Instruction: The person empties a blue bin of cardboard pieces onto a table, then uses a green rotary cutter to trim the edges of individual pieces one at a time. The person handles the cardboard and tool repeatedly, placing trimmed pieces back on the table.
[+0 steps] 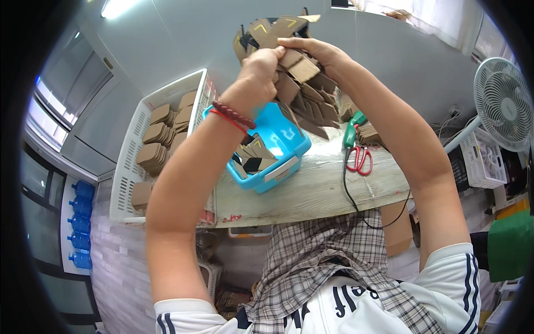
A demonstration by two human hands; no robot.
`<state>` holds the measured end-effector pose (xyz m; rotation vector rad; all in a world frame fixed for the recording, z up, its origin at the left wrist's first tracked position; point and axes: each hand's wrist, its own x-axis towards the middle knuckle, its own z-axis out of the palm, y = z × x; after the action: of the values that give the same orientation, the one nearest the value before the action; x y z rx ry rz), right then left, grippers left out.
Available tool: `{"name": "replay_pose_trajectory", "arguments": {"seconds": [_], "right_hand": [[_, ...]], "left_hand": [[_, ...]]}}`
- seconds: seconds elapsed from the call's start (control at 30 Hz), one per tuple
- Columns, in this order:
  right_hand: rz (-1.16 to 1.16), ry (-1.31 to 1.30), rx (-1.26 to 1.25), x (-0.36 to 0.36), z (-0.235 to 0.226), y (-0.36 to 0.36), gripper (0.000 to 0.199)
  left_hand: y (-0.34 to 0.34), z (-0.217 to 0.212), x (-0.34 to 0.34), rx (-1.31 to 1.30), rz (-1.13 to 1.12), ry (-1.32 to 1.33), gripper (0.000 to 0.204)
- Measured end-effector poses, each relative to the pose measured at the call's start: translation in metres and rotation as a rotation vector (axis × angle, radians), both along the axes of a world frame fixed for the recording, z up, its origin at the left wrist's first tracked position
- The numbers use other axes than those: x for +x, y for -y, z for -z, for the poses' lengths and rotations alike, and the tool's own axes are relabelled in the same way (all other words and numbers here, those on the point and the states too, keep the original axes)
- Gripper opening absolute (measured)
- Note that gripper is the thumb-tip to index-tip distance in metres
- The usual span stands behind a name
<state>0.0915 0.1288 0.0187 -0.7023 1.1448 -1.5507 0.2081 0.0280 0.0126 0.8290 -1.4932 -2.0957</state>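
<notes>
A bunch of flat brown pieces (300, 94), some with yellow marks, was held up at the far side of the counter (322, 189); the left hand (261, 69) gripped it from the left, and the right hand (317, 53) was closed on its upper right; just below stood a blue bin (276, 127) with similar pieces inside; right of it lay a green tool (350, 134) and red-handled scissors (358, 161); to the left, a white crate (126, 181) held stacked brown pieces; a fan (503, 106) stood far right.

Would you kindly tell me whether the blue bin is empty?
Partly filled: brown pieces lie inside the blue bin, with its blue interior showing beside them.
</notes>
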Motion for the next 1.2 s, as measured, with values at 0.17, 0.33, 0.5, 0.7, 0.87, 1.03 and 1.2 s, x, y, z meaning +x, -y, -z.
{"name": "replay_pose_trajectory", "arguments": {"seconds": [0.17,0.33,0.5,0.7,0.87,1.03,1.2], "right_hand": [[0.069,0.063,0.09,-0.04,0.043,-0.042,0.039],[0.142,0.12,0.196,-0.047,0.1,-0.066,0.045],[0.204,0.233,0.186,-0.065,0.169,-0.08,0.046],[0.245,0.321,0.198,-0.055,0.241,-0.061,0.039],[0.2,0.172,0.242,-0.053,0.267,-0.063,0.043],[0.172,-0.896,0.821,-0.075,0.231,-0.074,0.077],[0.414,-1.51,0.455,0.003,0.109,-0.06,0.049]], "left_hand": [[-0.028,0.057,-0.052,0.103,0.064,0.052,0.069],[-0.063,0.104,-0.065,0.067,-0.03,0.157,0.063],[-0.099,0.12,-0.069,-0.001,-0.102,0.405,0.04],[-0.072,0.15,-0.068,0.127,-0.037,0.367,0.022],[-0.078,0.081,0.005,-0.413,0.17,0.188,0.043],[-0.069,0.097,0.128,-1.481,-0.647,0.307,0.052],[-0.052,0.161,0.187,-0.259,-0.507,0.047,0.079]]}}
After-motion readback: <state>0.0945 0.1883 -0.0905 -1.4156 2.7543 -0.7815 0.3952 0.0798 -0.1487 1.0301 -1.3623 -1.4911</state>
